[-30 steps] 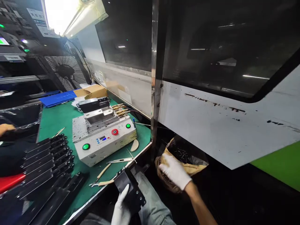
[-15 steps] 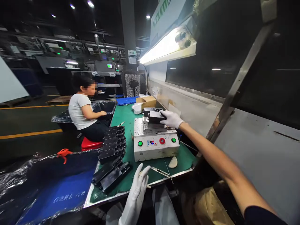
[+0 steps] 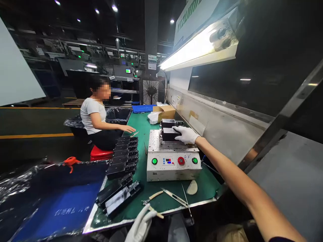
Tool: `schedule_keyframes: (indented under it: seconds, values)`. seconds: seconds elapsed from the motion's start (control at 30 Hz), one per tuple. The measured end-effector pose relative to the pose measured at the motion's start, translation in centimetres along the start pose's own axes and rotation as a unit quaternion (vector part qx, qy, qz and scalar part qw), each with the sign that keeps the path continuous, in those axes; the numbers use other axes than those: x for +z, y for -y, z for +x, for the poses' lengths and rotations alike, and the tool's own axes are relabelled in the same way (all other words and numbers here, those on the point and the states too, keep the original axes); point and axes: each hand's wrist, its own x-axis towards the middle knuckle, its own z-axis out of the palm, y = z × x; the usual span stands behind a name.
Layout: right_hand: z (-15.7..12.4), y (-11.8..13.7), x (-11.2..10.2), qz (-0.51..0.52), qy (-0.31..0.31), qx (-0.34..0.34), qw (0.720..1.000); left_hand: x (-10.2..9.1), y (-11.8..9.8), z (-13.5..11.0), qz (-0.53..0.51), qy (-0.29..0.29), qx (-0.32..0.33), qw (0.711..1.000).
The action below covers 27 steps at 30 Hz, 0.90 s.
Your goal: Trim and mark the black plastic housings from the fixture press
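Note:
My right hand (image 3: 186, 134), in a white glove, is closed on the end of a black rectangular plastic part (image 3: 169, 135). That part sits on top of a white bench machine (image 3: 174, 173) with green and red buttons. Just behind it is another black part (image 3: 168, 122). At the bottom, my gloved left hand (image 3: 141, 224) holds nothing, its fingers stretched out over the table's front edge. Near its fingertips lie a pale wooden-handled tool (image 3: 155, 195) and a pale stick (image 3: 159, 215). A utility knife (image 3: 175, 197) lies to their right.
Several black parts (image 3: 123, 153) stand in a row on the green table (image 3: 101, 220), left of the machine. A co-worker (image 3: 94, 117) sits beyond them, one hand over the table. A blue-lined bin (image 3: 73, 201) is at the left, a cardboard box (image 3: 166, 112) at the back.
The black part in my right hand has come down onto the machine. My left hand has drawn down towards me. The co-worker's hand has reached over the table. The view has shifted.

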Motion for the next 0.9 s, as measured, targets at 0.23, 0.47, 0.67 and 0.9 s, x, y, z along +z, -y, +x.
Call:
schedule_keyframes:
  seconds: [0.23, 0.47, 0.67, 0.9]
  values:
    - [3.6, -1.1, -1.7, 0.067, -0.055, -0.041, 0.995, 14.1, -23.3, 15.9, 0.431, -0.137, 0.302, 0.839]
    - [7.7, -1.7, 0.7, 0.006, -0.137, 0.098, 0.986, 21.5, -25.1, 31.4, 0.578, -0.15, 0.339, 0.727]
    - [6.7, -2.2, 1.9, -0.002, -0.159, 0.123, 0.98, 21.1, -24.0, 31.9, 0.668, -0.178, 0.324, 0.646]
    - [8.5, -1.1, 0.6, 0.018, -0.086, 0.13, 0.988, 18.8, -21.4, 29.8, 0.685, -0.144, 0.305, 0.646]
